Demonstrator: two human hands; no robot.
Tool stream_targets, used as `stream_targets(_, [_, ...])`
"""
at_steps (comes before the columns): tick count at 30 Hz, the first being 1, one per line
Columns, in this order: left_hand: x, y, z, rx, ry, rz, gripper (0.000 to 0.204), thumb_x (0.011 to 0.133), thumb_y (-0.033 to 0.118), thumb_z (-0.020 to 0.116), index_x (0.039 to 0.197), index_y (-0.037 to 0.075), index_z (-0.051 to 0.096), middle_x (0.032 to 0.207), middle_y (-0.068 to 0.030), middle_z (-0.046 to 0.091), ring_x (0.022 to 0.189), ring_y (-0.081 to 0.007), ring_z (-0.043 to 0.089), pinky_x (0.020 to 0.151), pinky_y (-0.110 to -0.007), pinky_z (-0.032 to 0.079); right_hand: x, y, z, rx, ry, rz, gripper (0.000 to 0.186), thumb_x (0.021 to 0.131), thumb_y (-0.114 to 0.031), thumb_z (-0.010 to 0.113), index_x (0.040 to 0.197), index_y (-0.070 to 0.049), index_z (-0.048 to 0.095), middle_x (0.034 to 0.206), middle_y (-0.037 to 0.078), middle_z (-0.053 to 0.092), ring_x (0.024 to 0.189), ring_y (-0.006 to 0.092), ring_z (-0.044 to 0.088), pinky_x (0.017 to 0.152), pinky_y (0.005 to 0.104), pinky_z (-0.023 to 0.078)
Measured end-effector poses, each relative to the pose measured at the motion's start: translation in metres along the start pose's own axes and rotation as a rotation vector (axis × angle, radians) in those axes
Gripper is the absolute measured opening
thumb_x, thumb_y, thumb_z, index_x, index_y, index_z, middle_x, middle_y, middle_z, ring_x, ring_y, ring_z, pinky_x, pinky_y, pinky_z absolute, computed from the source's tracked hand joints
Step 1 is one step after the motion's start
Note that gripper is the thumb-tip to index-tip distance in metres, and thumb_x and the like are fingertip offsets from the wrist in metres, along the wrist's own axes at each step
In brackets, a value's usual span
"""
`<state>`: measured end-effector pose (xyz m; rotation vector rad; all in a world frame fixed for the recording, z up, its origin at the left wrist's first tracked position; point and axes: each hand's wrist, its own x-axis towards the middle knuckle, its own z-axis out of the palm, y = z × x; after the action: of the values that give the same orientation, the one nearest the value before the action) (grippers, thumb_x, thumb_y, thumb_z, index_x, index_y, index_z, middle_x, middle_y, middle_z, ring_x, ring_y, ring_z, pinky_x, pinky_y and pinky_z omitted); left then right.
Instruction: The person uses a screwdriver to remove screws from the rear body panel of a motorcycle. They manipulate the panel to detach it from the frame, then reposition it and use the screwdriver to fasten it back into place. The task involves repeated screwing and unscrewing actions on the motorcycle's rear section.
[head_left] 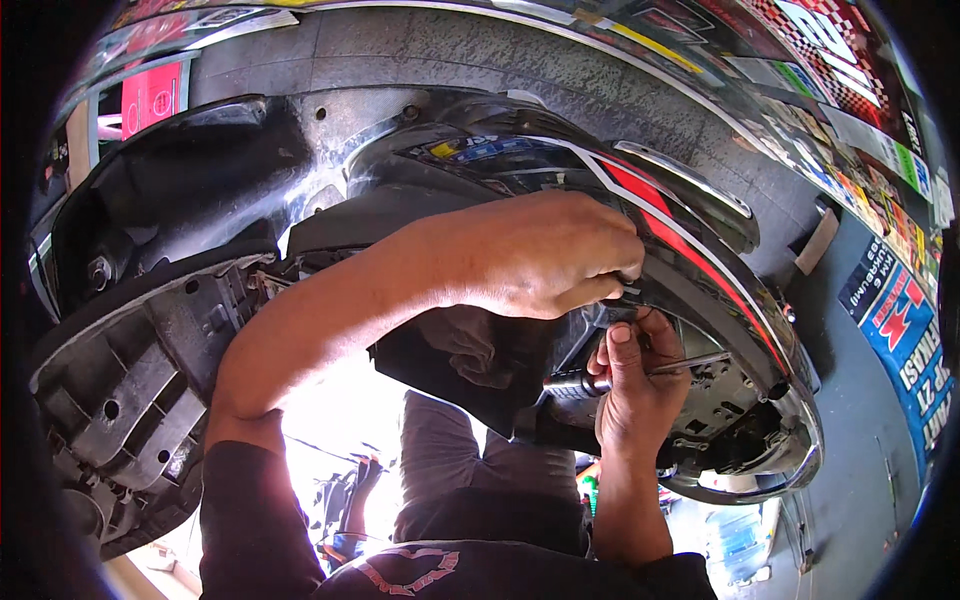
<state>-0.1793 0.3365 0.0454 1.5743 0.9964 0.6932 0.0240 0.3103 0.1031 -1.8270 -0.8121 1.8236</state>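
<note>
A scooter's black rear body panel point(720, 270) with red and white stripes curves around my hands. My left hand point(570, 255) reaches across from the left, its fingers curled down at the panel's inner edge; what they grip is mostly hidden. Just below it, my right hand point(645, 375) is closed around a screwdriver point(575, 384), whose metal shaft points right. The thumb and forefinger of that hand are raised against a small dark part point(610, 315) beneath my left fingers. A smooth black panel point(470, 365) lies below my left forearm.
The seat point(130, 400) is tipped up at the left, showing its ribbed underside. Behind it stands a black fender-like section point(190, 185). A perforated metal plate point(715, 400) sits right of my right hand. A blue banner point(900, 340) and stickers line the right side.
</note>
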Motion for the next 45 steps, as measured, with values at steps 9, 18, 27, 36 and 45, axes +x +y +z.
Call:
stream_targets(9, [0.003, 0.007, -0.006, 0.261, -0.031, 0.113, 0.018, 0.080, 0.007, 0.072, 0.094, 0.003, 0.061, 0.089, -0.0087, 0.058, 0.091, -0.0251, 0.063, 0.085, -0.041, 0.053, 0.000, -0.001, 0.001, 0.011, -0.017, 0.004, 0.026, 0.092, -0.015, 0.074, 0.109, 0.001, 0.064, 0.077, -0.001, 0.060, 0.062, 0.0055, 0.054, 0.057, 0.0214, 0.045])
stream_targets(18, [0.008, 0.015, -0.015, 0.260, -0.087, 0.143, 0.013, 0.076, 0.006, 0.068, 0.088, 0.002, 0.065, 0.089, -0.0115, 0.063, 0.092, -0.0299, 0.065, 0.084, -0.041, 0.053, -0.003, 0.000, 0.003, 0.067, 0.022, 0.020, 0.030, 0.089, -0.015, 0.077, 0.109, 0.004, 0.064, 0.078, 0.001, 0.061, 0.062, 0.0069, 0.055, 0.057, 0.0216, 0.044])
stream_targets(27, [0.005, 0.007, -0.011, 0.102, -0.023, 0.118, 0.011, 0.076, 0.003, 0.069, 0.086, -0.001, 0.065, 0.087, -0.0140, 0.064, 0.089, -0.0337, 0.066, 0.078, -0.043, 0.054, -0.005, -0.006, 0.005, 0.188, 0.068, 0.131, 0.035, 0.087, -0.013, 0.079, 0.114, 0.005, 0.065, 0.080, 0.005, 0.065, 0.063, 0.0093, 0.058, 0.054, 0.0237, 0.046])
stream_targets(36, [0.007, 0.002, -0.009, 0.022, -0.021, 0.117, 0.008, 0.083, 0.005, 0.068, 0.084, -0.001, 0.065, 0.085, -0.0154, 0.063, 0.087, -0.0345, 0.066, 0.076, -0.045, 0.053, -0.009, -0.018, 0.002, 0.148, 0.092, 0.151, 0.026, 0.088, -0.010, 0.076, 0.109, 0.001, 0.067, 0.078, 0.002, 0.063, 0.060, 0.0085, 0.054, 0.054, 0.0244, 0.048])
stream_targets(45, [0.000, -0.022, -0.010, -0.447, -0.093, -0.102, 0.022, 0.094, 0.012, 0.064, 0.112, 0.001, 0.069, 0.098, -0.0125, 0.070, 0.086, -0.0246, 0.068, 0.076, -0.036, 0.054, -0.065, -0.089, -0.093, -0.097, -0.264, 0.495, 0.055, 0.083, -0.008, 0.080, 0.127, 0.001, 0.048, 0.086, 0.012, 0.065, 0.073, 0.0183, 0.066, 0.064, 0.0324, 0.055])
